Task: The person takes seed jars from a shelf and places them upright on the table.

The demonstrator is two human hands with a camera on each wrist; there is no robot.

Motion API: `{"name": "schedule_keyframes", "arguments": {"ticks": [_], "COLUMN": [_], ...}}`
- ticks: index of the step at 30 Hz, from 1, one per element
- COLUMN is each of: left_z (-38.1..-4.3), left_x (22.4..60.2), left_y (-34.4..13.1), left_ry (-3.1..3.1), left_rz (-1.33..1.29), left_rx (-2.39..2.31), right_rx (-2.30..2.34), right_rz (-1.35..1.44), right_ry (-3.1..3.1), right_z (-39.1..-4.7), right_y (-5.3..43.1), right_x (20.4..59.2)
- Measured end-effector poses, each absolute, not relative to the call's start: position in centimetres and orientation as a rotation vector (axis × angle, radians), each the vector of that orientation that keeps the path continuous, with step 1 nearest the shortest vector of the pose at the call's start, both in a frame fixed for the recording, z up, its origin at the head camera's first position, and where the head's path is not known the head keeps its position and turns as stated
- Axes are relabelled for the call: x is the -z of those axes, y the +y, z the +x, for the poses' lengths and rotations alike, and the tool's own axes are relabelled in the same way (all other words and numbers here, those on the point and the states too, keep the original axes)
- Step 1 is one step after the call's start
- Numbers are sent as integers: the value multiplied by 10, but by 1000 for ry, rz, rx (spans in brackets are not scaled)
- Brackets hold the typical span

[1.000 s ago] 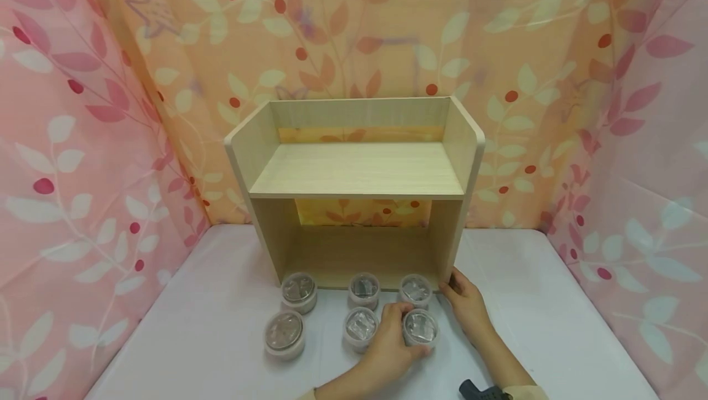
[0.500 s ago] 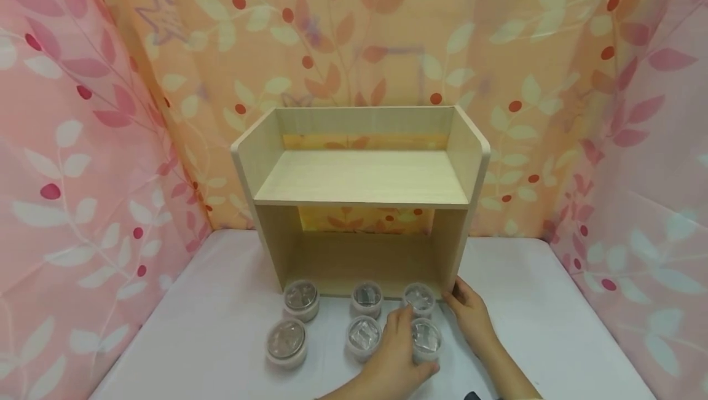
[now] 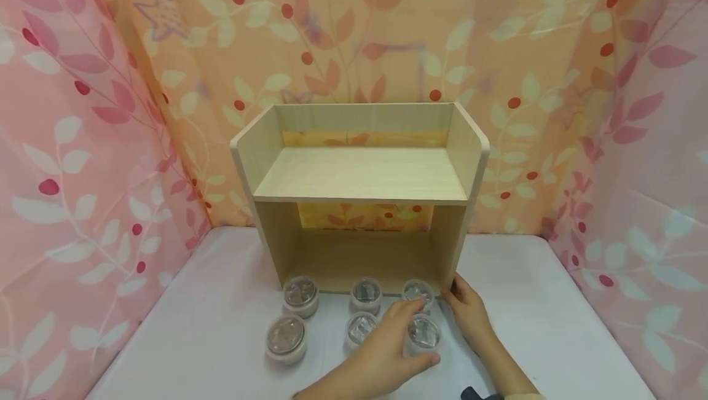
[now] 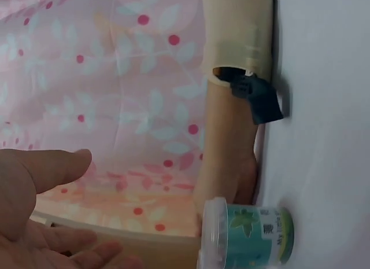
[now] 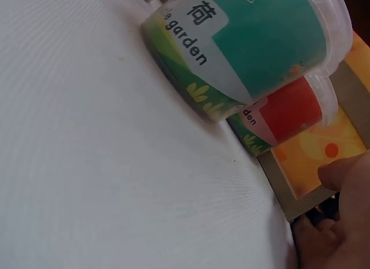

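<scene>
My left hand [image 3: 381, 348] hovers over the front right tub [image 3: 424, 333], thumb and fingers spread. In the left wrist view, its thumb stands apart from the fingers, above the tub's clear lid. That tub has a green label in the right wrist view [image 5: 272, 37]; a red-labelled tub [image 5: 292, 113] stands behind it. The left fingertips partly cover the back right tub [image 3: 416, 289]. At the lower right front corner of the wooden shelf [image 3: 359, 172], my right hand [image 3: 470, 314] grips the side panel, thumb in front and fingers on the outside.
Several more clear-lidded tubs stand in front of the shelf, among them a back left tub [image 3: 300, 295] and a front left tub [image 3: 286, 338]. A white cloth covers the table [image 3: 193, 326]. Patterned curtains [image 3: 359, 31] hang behind and at both sides.
My left hand held the front right tub a second ago, then let go and spread its fingers, rising off it. The right hand stays at the shelf corner. The head view tilted slightly.
</scene>
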State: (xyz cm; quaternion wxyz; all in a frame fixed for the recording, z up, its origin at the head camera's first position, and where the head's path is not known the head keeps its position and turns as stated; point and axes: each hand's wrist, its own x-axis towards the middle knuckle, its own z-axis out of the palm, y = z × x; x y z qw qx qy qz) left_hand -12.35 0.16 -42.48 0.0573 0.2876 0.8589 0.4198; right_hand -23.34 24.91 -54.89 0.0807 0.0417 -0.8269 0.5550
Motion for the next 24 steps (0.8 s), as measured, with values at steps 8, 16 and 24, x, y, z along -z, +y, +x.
{"name": "schedule_keyframes", "arguments": {"ticks": [8, 16, 24], "left_z": [-127, -136, -143], "left_x": [418, 411, 422], "left_y": [-24, -75, -152], "left_ry": [2692, 2833, 2775], "left_rz": [986, 998, 897], "left_rx": [-1302, -1268, -1307], "right_rx": [-1327, -812, -558], "right_rz": [232, 344, 487], "right_ry": [-2745, -2853, -2859], "right_z": [-226, -211, -191], "right_y": [252, 270, 280], "right_x": [529, 514, 505]}}
